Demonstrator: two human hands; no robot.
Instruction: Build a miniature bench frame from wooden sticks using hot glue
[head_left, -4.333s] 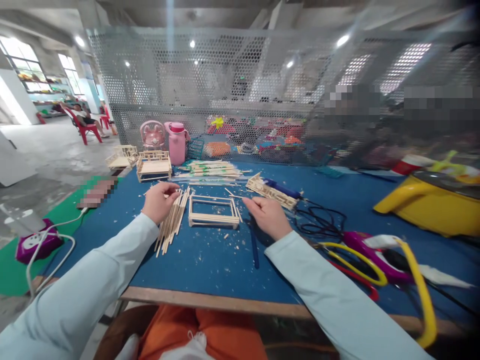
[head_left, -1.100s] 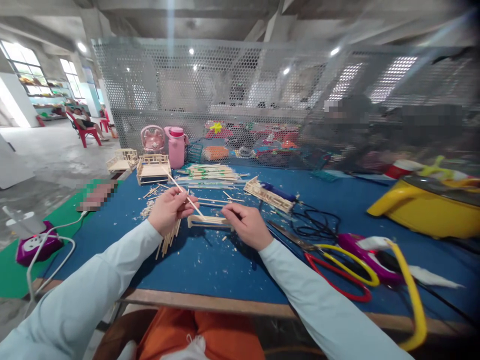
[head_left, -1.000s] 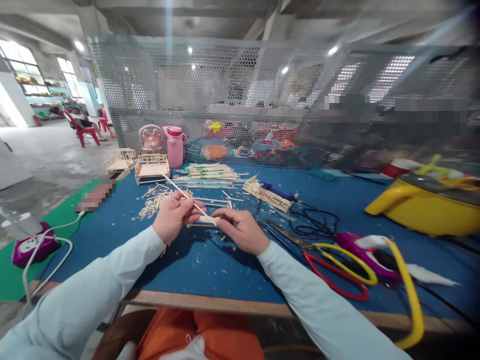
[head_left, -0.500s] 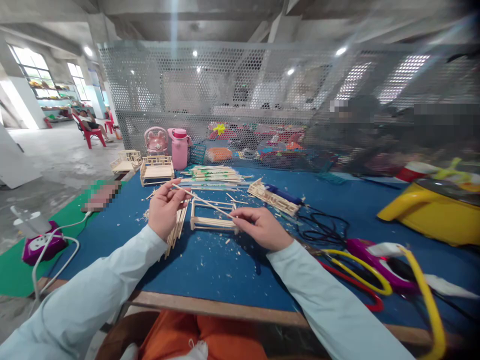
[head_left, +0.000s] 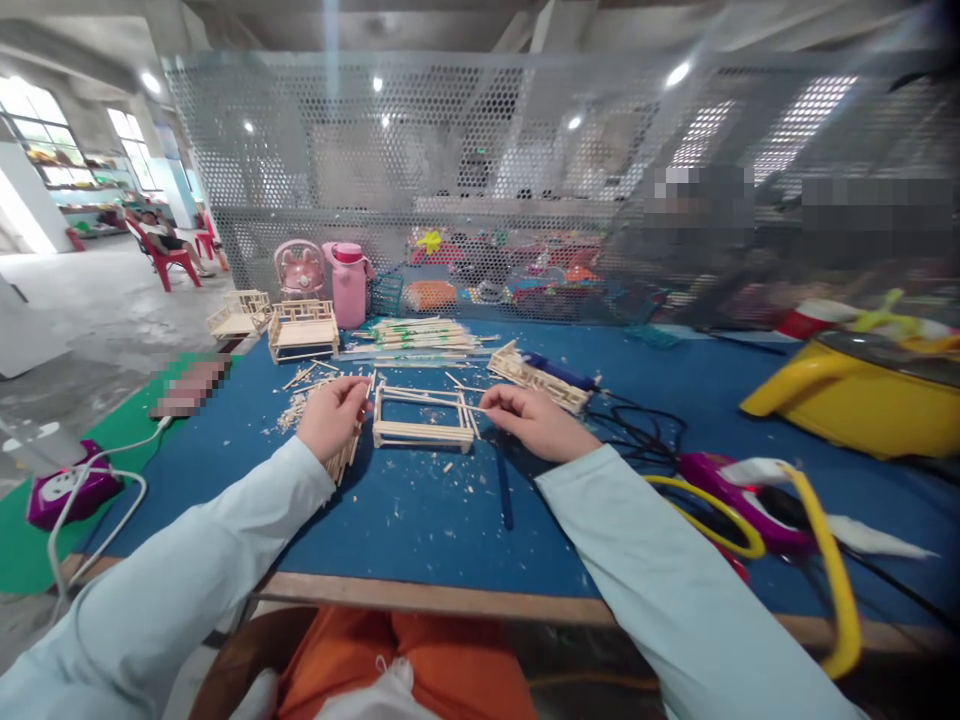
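"What is in front of you?"

"On the blue tabletop (head_left: 420, 530), between your hands, stands a small open rectangular frame (head_left: 424, 434) of pale wooden sticks, its long rails running left to right."

"And your hands?"

"Your right hand (head_left: 541, 422), just right of the frame, pinches a thin pale stick (head_left: 475, 408) between thumb and fingertips. The stick points left, toward the frame; I cannot tell whether the two touch. Your left hand (head_left: 330, 415), left of the frame, is loosely curled over a bundle of loose sticks (head_left: 343, 464); whether it grips one, I cannot tell."

"How does the frame handle for you?"

"It is probably very light, so a nudge could slide it. Its rails look stiff but slim. The corner joints are likely the fragile part, and squeezing across the open middle could twist them."

"Where do you take hold?"

"The near left and near right corners seem safest for you, low down, where rails meet posts. The far side looks thinner. For the stick, a light pinch should do: dry wood hardly slips, but may snap if bent."
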